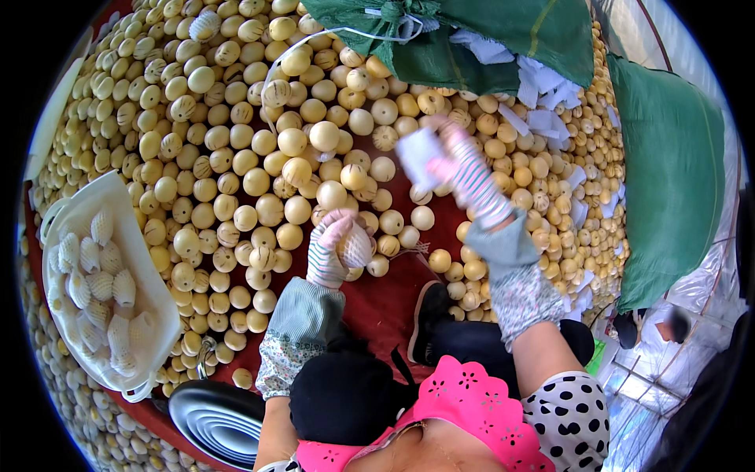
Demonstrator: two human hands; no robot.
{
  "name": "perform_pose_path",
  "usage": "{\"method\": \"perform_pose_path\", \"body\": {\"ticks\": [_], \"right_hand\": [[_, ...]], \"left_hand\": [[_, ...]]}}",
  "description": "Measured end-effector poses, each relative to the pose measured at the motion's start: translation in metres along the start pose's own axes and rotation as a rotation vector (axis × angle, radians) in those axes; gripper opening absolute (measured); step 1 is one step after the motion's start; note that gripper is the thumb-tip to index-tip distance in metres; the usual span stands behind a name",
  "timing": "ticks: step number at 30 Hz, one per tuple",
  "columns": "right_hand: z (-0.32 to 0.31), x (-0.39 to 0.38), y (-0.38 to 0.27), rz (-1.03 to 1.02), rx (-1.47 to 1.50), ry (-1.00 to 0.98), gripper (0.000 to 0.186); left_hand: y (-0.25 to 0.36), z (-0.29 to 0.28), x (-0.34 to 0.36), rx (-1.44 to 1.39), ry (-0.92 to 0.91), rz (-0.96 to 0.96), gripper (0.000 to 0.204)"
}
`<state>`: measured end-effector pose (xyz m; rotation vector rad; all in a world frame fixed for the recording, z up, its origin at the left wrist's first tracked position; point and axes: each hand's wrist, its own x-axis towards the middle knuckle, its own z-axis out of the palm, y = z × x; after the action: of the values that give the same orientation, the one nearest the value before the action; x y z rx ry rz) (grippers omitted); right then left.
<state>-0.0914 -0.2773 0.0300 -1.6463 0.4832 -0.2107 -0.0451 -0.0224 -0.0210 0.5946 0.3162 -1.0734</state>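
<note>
My left hand (334, 244), in a striped glove, grips a pale round fruit in a white foam net (355, 248), at the lower middle of the pile of yellow round fruit (291, 141). Up and to the right, my right hand (452, 157), blurred and in a striped glove, holds a white piece of paper or similar flat material (419, 157) above the fruit. Red cloth (370, 315) shows between the fruit and my legs.
A white basket (157, 338) of net-wrapped fruit stands left, a dark round metal object (220, 417) below it. Green sacks (664, 181) lie right and top, with loose white papers (550, 126) on the fruit. Clear plastic (645, 377) lies lower right.
</note>
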Motion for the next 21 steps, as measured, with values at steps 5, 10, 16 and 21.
{"method": "perform_pose_path", "body": {"ticks": [5,10,16,21], "right_hand": [[0.066,-0.048,-0.022,0.393,0.248,-0.44,0.05],[0.062,-0.069,-0.018,0.341,-0.113,-0.346,0.034],[0.086,-0.084,0.023,0.336,0.642,-0.087,0.024],[0.106,-0.034,0.01,-0.029,-0.839,-0.025,0.04]], "left_hand": [[0.007,0.028,-0.007,0.151,-0.154,0.142,0.061],[0.016,0.007,-0.007,0.504,-0.086,-0.133,0.03],[0.006,0.009,-0.028,-0.023,-0.603,-0.445,0.055],[0.011,0.003,-0.026,-0.025,-0.411,-0.345,0.062]]}}
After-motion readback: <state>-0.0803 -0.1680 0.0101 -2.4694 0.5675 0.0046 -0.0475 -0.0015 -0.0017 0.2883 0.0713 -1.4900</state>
